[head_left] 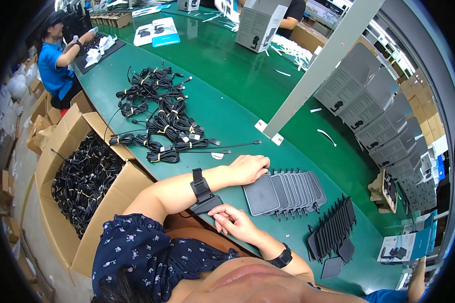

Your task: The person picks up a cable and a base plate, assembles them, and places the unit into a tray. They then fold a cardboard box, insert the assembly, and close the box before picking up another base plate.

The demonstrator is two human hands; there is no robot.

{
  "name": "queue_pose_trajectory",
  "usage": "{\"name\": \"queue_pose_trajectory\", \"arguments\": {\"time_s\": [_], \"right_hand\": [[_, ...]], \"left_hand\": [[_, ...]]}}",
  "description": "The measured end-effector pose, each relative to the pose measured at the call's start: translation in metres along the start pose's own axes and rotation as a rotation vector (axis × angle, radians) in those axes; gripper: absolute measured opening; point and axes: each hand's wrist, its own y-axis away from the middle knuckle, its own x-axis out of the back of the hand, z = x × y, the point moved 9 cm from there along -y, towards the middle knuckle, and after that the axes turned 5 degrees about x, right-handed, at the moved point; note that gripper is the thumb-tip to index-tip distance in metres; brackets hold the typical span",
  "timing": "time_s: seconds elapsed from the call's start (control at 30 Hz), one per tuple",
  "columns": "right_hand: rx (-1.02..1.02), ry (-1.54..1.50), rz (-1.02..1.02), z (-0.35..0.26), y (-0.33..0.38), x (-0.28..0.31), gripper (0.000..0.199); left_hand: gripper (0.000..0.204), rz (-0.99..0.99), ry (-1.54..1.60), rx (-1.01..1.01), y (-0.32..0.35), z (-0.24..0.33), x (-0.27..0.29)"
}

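Left hand (250,169) apparently touching grey panels (284,193); right hand (237,224) apart.

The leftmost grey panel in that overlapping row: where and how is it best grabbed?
Pinch the leftmost grey panel by its left edge, probably coming from the left, thumb on top: no panel covers that edge, while its right side overlaps the other grey panels.
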Motion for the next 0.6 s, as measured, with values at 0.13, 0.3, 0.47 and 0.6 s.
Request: {"name": "queue_pose_trajectory", "arguments": {"time_s": [0.13, 0.3, 0.47, 0.6], "right_hand": [[0.001, 0.004, 0.001, -0.0009, -0.0006, -0.0001, 0.016], [0.005, -0.004, 0.009, 0.0002, -0.0009, 0.0001, 0.016], [0.009, -0.006, 0.004, 0.0, -0.0004, 0.0004, 0.017], [0.007, -0.01, 0.01, -0.0008, -0.0006, -0.0001, 0.016]], "left_hand": [[0.015, 0.006, -0.002, -0.011, -0.0001, 0.0, 0.0004], [0.015, 0.007, 0.002, -0.011, 0.0003, -0.0002, 0.0016], [0.014, 0.009, 0.011, -0.023, 0.0003, 0.0013, 0.0019], [0.014, 0.003, 0.009, -0.01, 0.0006, 0.0004, 0.0014]]}}
